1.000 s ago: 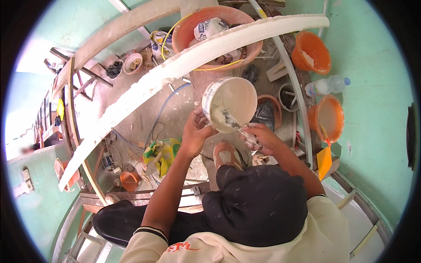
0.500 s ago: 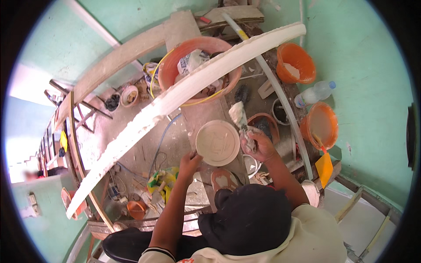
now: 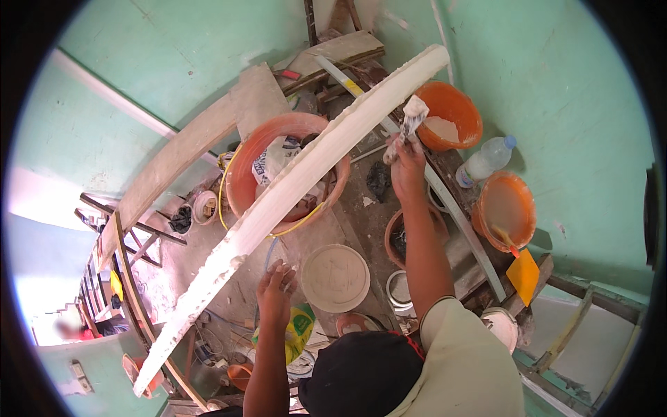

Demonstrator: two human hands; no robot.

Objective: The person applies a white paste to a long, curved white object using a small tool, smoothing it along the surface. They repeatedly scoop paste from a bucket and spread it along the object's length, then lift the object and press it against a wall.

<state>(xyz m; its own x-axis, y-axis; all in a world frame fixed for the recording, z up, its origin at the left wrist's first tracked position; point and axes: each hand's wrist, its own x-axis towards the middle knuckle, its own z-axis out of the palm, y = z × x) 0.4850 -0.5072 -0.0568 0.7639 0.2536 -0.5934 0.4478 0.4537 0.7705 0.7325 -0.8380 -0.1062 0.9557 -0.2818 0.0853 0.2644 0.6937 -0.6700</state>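
My right hand (image 3: pixel 406 163) is raised and closed around a plaster-smeared tool (image 3: pixel 411 125). A white lump sits at the tool's upper end; its exact kind is hard to make out. The hand is just right of a long white plaster strip (image 3: pixel 278 198), which crosses the view diagonally and has a ragged edge. Lower down, my left hand (image 3: pixel 276 281) hangs with fingers apart and holds nothing. To its right, apart from it, rests a round shallow dish (image 3: pixel 335 278) with pale plaster in it.
Behind the strip stands a large orange tub (image 3: pixel 240 177) holding bags. On the right are an orange bucket of powder (image 3: pixel 465 115), a plastic bottle (image 3: pixel 486 161) and an orange bucket of cloudy liquid (image 3: pixel 528 212). A grey bar (image 3: pixel 467 222) runs beside them.
My left hand has let go of the dish's rim. My right hand has moved up and away with the tool, from beside the dish to the strip's upper part. The view has shifted.
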